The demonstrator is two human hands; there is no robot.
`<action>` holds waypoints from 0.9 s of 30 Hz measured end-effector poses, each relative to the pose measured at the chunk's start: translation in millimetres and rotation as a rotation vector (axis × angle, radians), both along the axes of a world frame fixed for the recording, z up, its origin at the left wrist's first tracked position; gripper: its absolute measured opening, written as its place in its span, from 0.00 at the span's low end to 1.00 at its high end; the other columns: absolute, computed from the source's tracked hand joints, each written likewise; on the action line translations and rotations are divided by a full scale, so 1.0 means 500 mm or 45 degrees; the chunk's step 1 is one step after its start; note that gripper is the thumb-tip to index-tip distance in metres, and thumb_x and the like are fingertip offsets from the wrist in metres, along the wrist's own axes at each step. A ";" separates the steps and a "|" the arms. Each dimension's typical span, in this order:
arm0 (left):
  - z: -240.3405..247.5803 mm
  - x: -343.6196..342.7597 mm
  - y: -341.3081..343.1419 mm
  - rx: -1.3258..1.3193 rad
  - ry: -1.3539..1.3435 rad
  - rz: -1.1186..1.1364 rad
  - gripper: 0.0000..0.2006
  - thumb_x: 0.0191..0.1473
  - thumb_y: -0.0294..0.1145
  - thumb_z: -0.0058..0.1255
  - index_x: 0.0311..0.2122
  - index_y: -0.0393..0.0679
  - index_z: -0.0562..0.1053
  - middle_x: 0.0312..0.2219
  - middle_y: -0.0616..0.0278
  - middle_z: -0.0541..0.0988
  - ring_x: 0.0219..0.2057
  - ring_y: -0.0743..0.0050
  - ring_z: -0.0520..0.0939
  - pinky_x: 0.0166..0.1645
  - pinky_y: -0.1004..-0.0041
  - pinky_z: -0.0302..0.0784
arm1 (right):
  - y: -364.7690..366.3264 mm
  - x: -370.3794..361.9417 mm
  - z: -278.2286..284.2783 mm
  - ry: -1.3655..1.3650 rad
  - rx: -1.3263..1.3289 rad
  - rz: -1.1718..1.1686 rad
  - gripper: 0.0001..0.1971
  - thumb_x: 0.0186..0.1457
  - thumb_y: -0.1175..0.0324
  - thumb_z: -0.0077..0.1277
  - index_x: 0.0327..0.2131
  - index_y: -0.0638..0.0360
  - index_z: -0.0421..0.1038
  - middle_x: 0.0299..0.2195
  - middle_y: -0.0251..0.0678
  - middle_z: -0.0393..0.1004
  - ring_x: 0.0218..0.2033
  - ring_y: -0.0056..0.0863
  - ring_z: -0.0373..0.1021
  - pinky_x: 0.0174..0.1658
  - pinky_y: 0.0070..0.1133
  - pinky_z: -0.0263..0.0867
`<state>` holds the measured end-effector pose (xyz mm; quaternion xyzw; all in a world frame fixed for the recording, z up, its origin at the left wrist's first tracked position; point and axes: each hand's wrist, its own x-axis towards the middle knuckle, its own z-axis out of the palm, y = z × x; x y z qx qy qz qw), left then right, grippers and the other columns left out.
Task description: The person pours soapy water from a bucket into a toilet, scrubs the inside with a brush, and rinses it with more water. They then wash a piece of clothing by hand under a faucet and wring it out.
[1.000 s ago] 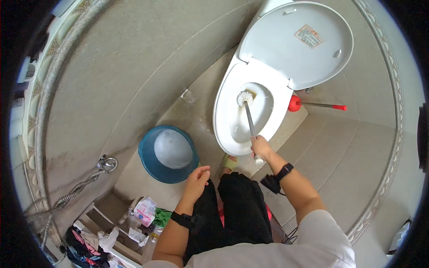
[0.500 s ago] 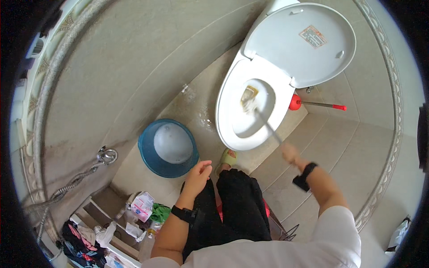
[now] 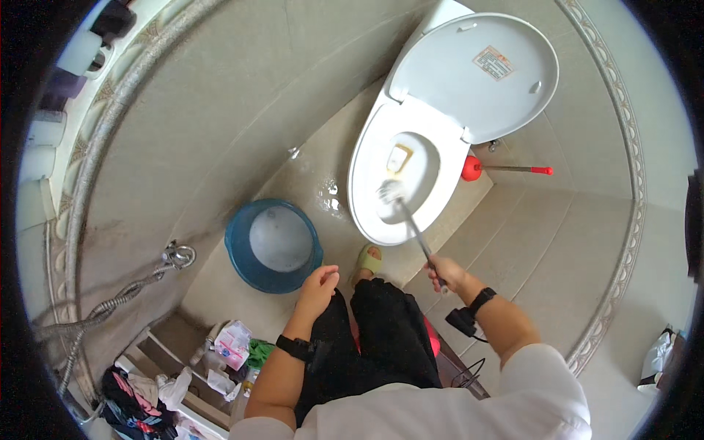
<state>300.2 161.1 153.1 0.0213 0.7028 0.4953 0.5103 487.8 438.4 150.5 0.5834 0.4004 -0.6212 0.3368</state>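
Note:
My right hand (image 3: 446,273) is closed around the handle of a toilet brush (image 3: 415,229). Its pale, blurred head (image 3: 391,191) is inside the bowl of the white toilet (image 3: 364,174), near the front left of the opening. A yellowish stain surrounds the water at the bottom of the bowl. The seat is down and the lid (image 3: 480,66) is raised. My left hand (image 3: 317,289) hangs by my left knee with its fingers loosely curled and nothing in it. Just beyond it stands a blue basin (image 3: 236,246) of foamy water.
A red plunger (image 3: 471,169) lies right of the toilet against the tiled wall. On the left wall hang a tap (image 3: 178,254) and a metal shower hose (image 3: 110,306). A shelf rack (image 3: 194,411) with clothes and packets stands at lower left. Wet patches (image 3: 330,196) shine on the floor.
The brush head has moved from the stained water toward the front of the bowl. My right hand has come lower and leftward with it. My left hand has hardly moved.

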 end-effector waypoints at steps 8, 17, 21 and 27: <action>0.003 -0.018 -0.039 -0.123 -0.015 0.008 0.14 0.51 0.34 0.46 0.42 0.39 0.71 0.26 0.65 0.73 0.25 0.80 0.73 0.29 0.80 0.70 | -0.064 -0.297 -0.162 0.438 0.456 -1.179 0.20 0.60 0.53 0.26 0.33 0.61 0.57 0.13 0.31 0.55 0.09 0.22 0.52 0.12 0.22 0.56; -0.017 0.009 -0.047 -0.009 -0.108 0.031 0.15 0.51 0.35 0.46 0.42 0.37 0.70 0.27 0.65 0.73 0.26 0.81 0.73 0.30 0.80 0.70 | -0.034 -0.049 -0.137 0.467 0.527 0.690 0.18 0.59 0.55 0.29 0.32 0.63 0.57 0.13 0.35 0.59 0.08 0.28 0.59 0.12 0.28 0.60; 0.004 0.010 -0.024 -0.023 -0.062 -0.043 0.15 0.51 0.36 0.46 0.42 0.38 0.70 0.27 0.65 0.73 0.26 0.81 0.73 0.30 0.80 0.70 | 0.064 0.034 0.046 0.005 0.306 1.295 0.22 0.56 0.54 0.34 0.30 0.67 0.68 0.20 0.52 0.70 0.24 0.44 0.70 0.28 0.36 0.65; 0.008 0.018 -0.012 -0.026 0.008 -0.132 0.15 0.51 0.37 0.46 0.42 0.40 0.71 0.27 0.64 0.74 0.25 0.81 0.72 0.30 0.79 0.70 | 0.188 -0.055 -0.064 0.199 1.044 1.543 0.16 0.53 0.64 0.37 0.31 0.68 0.70 0.25 0.51 0.73 0.26 0.42 0.72 0.27 0.35 0.68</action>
